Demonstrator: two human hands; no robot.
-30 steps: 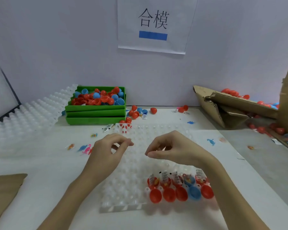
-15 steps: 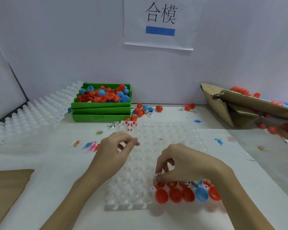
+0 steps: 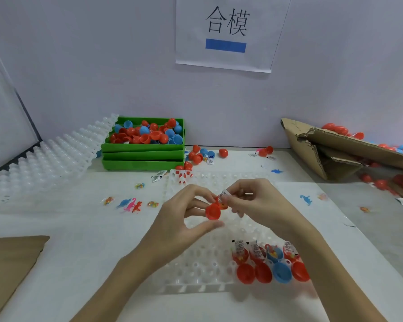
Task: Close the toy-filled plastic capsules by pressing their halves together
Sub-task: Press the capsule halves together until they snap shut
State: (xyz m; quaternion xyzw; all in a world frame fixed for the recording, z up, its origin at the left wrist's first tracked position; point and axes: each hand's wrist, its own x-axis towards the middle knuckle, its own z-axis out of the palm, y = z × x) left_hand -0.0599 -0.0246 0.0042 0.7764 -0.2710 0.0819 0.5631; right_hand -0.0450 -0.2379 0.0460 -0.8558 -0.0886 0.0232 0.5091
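While held above the white dimpled plastic tray (image 3: 196, 268) on the counter (image 3: 56, 240), an open red hinged plastic capsule (image 3: 214, 209) sits between both hands: the left hand (image 3: 184, 219) pinches its hanging lid half, the right hand (image 3: 254, 201) grips the filled half. Four open capsules (image 3: 272, 263) remain in the tray's near-right corner.

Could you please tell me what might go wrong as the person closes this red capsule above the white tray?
1. A paper slip sticks out of the red capsule held between the left hand and right hand; it could get pinched in the seam, so the halves may not close fully.
2. The right forearm lies close by the open capsules at the white tray's near edge and could knock them out.
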